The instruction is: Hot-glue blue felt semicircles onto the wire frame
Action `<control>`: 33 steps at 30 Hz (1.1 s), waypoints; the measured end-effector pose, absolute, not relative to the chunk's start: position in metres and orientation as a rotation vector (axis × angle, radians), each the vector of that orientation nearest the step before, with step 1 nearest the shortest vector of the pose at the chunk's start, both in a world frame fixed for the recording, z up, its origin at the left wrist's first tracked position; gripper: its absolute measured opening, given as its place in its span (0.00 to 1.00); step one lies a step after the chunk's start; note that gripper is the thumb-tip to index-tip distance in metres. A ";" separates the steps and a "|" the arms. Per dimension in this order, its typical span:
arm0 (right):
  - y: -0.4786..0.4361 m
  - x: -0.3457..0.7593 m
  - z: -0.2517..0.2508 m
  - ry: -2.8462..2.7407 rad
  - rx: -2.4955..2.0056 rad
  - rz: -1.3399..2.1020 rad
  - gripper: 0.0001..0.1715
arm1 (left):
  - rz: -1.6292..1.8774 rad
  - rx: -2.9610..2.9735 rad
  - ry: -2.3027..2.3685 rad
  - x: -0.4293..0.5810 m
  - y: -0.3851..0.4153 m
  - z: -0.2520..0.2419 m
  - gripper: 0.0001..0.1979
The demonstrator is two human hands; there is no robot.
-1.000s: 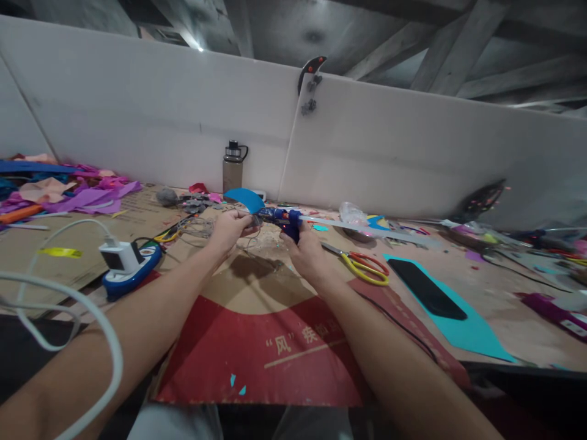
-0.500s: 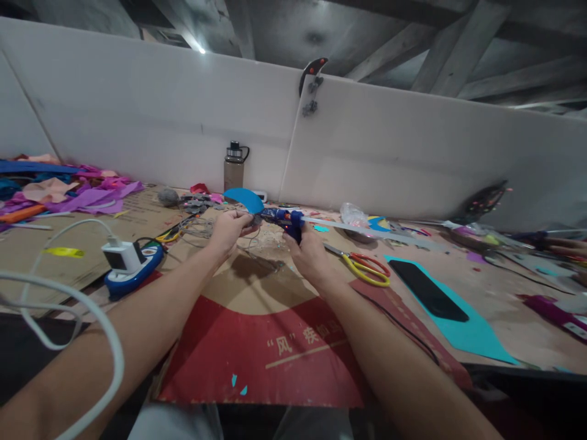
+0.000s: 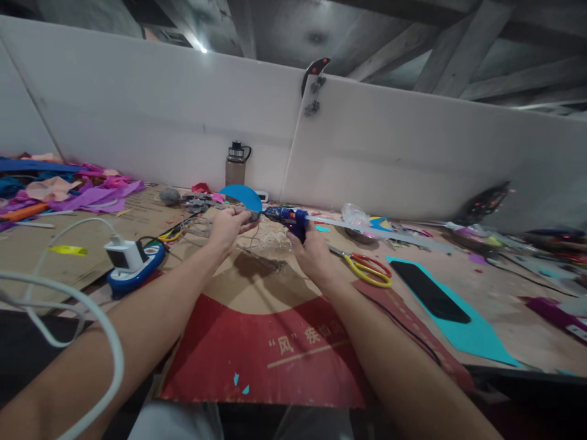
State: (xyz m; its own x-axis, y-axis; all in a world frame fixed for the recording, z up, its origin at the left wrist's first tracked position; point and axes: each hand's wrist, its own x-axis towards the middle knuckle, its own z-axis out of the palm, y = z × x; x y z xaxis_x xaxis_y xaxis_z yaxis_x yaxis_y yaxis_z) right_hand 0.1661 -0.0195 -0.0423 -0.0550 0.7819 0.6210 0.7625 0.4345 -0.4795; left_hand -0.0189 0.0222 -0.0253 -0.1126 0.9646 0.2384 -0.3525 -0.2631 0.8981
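Observation:
My right hand (image 3: 310, 252) is closed round the grip of a blue hot glue gun (image 3: 288, 216), whose nozzle points left. My left hand (image 3: 228, 225) is pinched on a small grey piece joined to a blue half-disc of foam (image 3: 243, 196), held right at the nozzle. Both hands hover just above the cardboard sheet (image 3: 257, 342) with a red printed patch. Thin wires (image 3: 195, 227) lie under my left hand.
Yellow-and-red scissors (image 3: 364, 267) lie right of my right hand. A black phone (image 3: 428, 290) rests on a teal sheet (image 3: 477, 336). A white charger on a blue power strip (image 3: 132, 264) sits left, its white cable (image 3: 92, 324) looping forward. A water bottle (image 3: 233, 165) stands by the white wall; purple scraps (image 3: 87, 195) pile far left.
Both hands and the glue gun have stayed together with barely any movement; the view has shifted slightly.

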 end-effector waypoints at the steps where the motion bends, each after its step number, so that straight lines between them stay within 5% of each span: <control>1: -0.019 0.166 -0.042 -1.808 -1.323 0.030 0.19 | 1.604 1.067 0.837 -0.019 0.022 -0.025 0.06; 33: -0.023 0.161 -0.040 -1.844 -1.332 0.031 0.21 | 1.531 1.109 0.874 -0.016 0.028 -0.034 0.06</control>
State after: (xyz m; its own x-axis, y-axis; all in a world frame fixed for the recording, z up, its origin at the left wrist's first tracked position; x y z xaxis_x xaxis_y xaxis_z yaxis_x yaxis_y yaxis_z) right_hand 0.1615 -0.0227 -0.0402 -0.0828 0.7923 0.6045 0.7716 0.4348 -0.4643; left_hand -0.0162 0.0283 -0.0338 -0.0672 0.9738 0.2171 -0.3081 -0.2272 0.9238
